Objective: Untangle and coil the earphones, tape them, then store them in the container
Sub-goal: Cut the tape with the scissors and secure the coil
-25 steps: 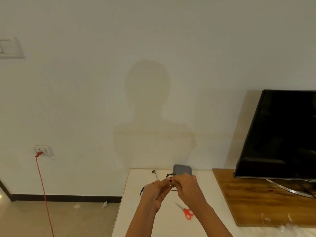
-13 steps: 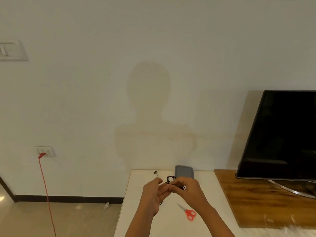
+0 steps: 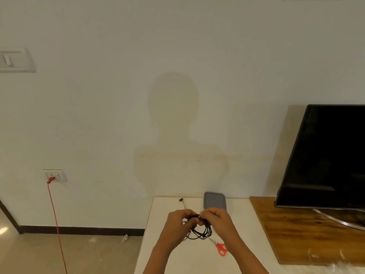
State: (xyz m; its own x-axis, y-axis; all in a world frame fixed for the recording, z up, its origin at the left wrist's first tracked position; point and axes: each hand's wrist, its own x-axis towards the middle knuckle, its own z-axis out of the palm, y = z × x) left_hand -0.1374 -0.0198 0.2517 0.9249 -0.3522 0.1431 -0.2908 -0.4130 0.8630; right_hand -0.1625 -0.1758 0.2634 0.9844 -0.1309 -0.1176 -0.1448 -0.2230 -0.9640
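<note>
Pinching earphones (image 3: 206, 231) between left hand (image 3: 177, 222) and right hand (image 3: 217, 220), loops below grip

Pale wall (image 3: 177, 56), white table (image 3: 197, 260), television (image 3: 325, 155).

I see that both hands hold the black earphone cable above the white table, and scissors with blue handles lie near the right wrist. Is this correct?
Only the colour is wrong: the head view shows the scissors with red handles, not blue. The left hand and right hand do hold the black earphone cable above the white table, with the scissors near the right wrist.
</note>
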